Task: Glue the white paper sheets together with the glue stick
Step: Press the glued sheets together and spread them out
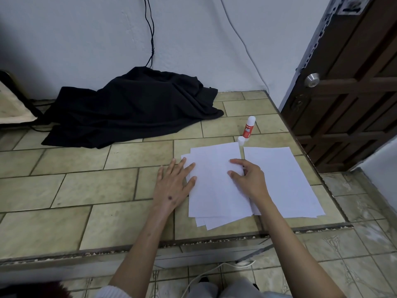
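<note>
Head view gives me two hands over the paper on a tiled counter. I count two groups of white sheets: a fanned stack of several sheets on the left, too overlapped for an exact count, and just beside it on the right a second pile with at least two edges showing at its near corner. My left hand lies flat with fingers spread and relaxed, its fingertips resting on the stack's left edge, the palm on the tile. My right hand sits at the stack's right edge with fingers bent onto the top sheet; I cannot tell whether it pinches the sheet or only presses it. One glue stick, red with a white top, stands upright beyond the papers, and one white cap stands near it at the stack's far corner. One black cloth is heaped against the wall.
</note>
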